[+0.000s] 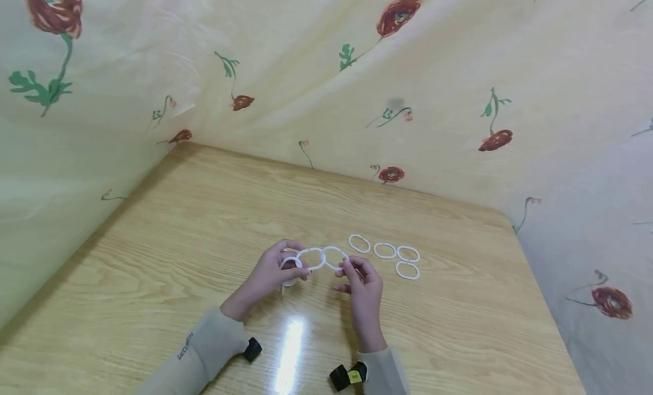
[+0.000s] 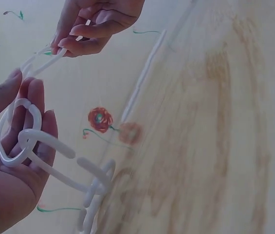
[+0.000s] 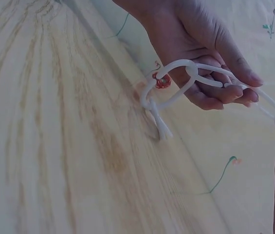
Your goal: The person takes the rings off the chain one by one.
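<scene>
White plastic oval rings, each with a small gap, are linked into a chain (image 1: 322, 258) held up between both hands above the table. My left hand (image 1: 269, 271) grips a middle ring between thumb and fingers. From that hand further linked rings (image 2: 54, 175) hang down towards the tabletop, as the left wrist view shows. My right hand (image 1: 366, 293) pinches the ring at the chain's right end (image 1: 335, 247) between thumb and fingertips. In the right wrist view, the hanging ring (image 3: 168, 65) shows below the left hand. The ring's gap under the right fingertips is hidden.
Several loose white rings lie on the wooden table (image 1: 459, 304) beyond and right of the right hand, the nearest ring (image 1: 408, 279) close beside another. A flowered cloth (image 1: 306, 72) rises behind the table and at its sides. Light glares off the front.
</scene>
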Tool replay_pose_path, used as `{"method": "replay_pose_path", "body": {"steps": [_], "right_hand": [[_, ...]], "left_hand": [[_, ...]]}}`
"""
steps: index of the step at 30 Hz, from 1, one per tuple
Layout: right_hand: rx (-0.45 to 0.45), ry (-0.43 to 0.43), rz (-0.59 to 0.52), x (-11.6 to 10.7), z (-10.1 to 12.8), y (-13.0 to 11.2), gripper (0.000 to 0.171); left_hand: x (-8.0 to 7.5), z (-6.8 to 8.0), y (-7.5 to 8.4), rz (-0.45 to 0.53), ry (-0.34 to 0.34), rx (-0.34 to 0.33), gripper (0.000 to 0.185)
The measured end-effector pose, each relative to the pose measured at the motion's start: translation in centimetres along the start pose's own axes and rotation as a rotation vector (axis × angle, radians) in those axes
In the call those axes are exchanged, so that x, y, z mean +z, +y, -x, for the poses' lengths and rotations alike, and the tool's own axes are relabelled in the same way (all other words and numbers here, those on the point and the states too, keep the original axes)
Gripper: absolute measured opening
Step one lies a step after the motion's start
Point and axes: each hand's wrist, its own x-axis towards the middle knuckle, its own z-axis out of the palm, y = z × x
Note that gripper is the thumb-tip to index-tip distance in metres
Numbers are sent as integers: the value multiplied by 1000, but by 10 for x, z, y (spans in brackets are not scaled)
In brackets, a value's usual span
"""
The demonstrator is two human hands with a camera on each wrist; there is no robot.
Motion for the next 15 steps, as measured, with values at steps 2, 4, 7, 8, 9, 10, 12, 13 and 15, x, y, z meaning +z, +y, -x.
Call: {"method": "replay_pose_path", "body": {"steps": [2, 4, 7, 8, 9, 10, 12, 13, 15], "right_hand": [[2, 1, -3, 0, 0, -1, 25], [4, 1, -6, 1, 0, -1, 24], [5, 2, -7, 1, 1, -2, 23], [5, 2, -5, 1, 1, -2, 23], [6, 3, -4, 1, 1, -1, 23], [5, 4, -4, 0, 1, -1, 23], [3, 4, 0, 0, 1, -2, 22], [2, 5, 0, 0, 1, -2, 22], [-1, 9, -9, 0, 1, -2, 23]], "left_hand": [[-1, 0, -1, 7, 4, -6, 50], [-1, 0, -2, 1, 13, -13, 49], [-2, -1, -2, -15, 30, -21, 47], [-2, -1, -2, -22, 35, -22, 47], [-2, -1, -2, -29, 39, -22, 46], [-2, -1, -2, -30, 40, -23, 45], [-2, -1, -1, -34, 38, -21, 45], [-2, -1, -1, -35, 35, -19, 45], [-2, -2, 0, -32, 32, -18, 45]]}}
